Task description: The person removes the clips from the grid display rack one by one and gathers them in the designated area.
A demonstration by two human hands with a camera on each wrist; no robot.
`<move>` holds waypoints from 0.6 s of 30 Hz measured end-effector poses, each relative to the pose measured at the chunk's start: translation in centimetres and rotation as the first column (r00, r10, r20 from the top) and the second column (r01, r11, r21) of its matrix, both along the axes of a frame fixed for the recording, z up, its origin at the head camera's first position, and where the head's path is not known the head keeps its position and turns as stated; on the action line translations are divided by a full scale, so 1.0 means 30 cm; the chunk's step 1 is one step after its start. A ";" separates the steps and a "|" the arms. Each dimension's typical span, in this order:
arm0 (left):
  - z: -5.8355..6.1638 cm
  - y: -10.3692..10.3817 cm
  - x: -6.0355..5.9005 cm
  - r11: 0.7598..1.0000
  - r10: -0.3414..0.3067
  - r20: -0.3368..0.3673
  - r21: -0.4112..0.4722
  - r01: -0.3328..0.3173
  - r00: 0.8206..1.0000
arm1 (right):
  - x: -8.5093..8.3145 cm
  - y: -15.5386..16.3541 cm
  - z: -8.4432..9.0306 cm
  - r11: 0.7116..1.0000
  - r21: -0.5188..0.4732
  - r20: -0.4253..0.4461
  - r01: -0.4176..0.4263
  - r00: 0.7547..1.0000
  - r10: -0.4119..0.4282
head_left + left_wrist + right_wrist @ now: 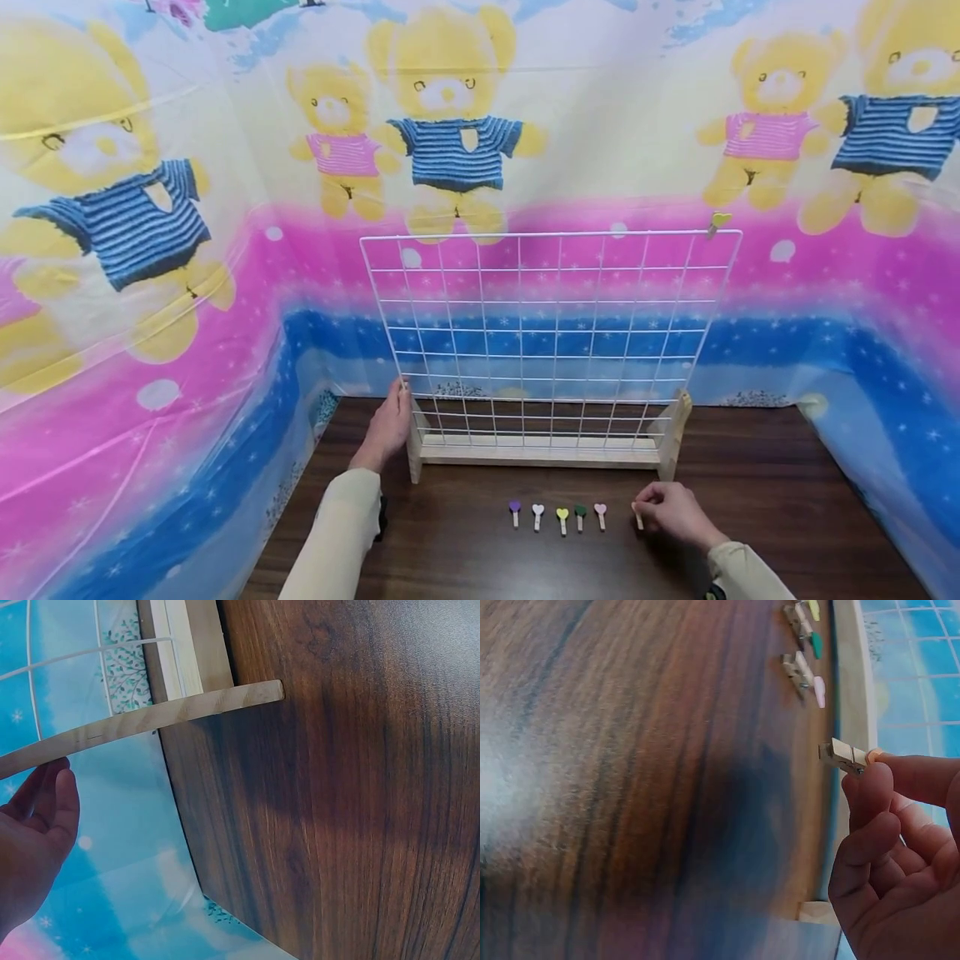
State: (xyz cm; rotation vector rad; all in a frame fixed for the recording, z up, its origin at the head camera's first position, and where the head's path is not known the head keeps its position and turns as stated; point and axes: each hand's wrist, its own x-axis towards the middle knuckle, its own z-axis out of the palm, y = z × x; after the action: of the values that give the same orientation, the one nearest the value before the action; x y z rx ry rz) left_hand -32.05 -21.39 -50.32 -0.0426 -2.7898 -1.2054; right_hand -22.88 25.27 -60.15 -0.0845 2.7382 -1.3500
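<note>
One clip [717, 222] already sits on the grid [551, 333] at its top right corner, about one o'clock from centre, so by my reading the pegging has only just begun. The right hand [675, 515] pinches a wooden peg [845, 756] between thumb and fingertip just above the table [787, 500], at five o'clock from the grid, while five heart pegs [558, 515] lie in a row at six o'clock, not yet hung. The left hand [387, 429] rests with loose, straight fingers against the stand [540, 450] at eight o'clock, steadying it.
</note>
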 end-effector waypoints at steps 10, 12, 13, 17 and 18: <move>-0.004 -0.003 -0.005 1.000 0.003 0.000 0.006 -0.003 1.000 | -0.009 -0.026 -0.046 0.998 0.035 0.035 0.048 0.998 -0.050; -0.005 -0.004 -0.007 1.000 0.002 0.004 0.011 -0.002 1.000 | -0.012 -0.027 -0.056 0.998 0.034 0.037 0.055 0.998 -0.056; -0.006 -0.005 -0.007 1.000 0.000 0.005 0.011 0.000 1.000 | -0.013 -0.027 -0.062 0.998 0.033 0.037 0.056 0.998 -0.058; -0.004 -0.004 -0.004 1.000 -0.002 -0.010 0.013 0.002 1.000 | -0.018 -0.029 -0.080 0.998 0.014 0.045 0.064 0.997 -0.064; -0.003 -0.004 -0.004 1.000 -0.003 -0.015 0.013 0.003 1.000 | -0.019 -0.030 -0.083 0.998 0.007 0.047 0.067 0.997 -0.068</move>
State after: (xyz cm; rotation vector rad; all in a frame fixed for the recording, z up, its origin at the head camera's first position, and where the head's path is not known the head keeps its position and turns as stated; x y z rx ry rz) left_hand -32.17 -21.50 -50.40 -0.0551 -2.7701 -1.2181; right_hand -23.47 24.37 -62.63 0.0399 2.7292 -1.3427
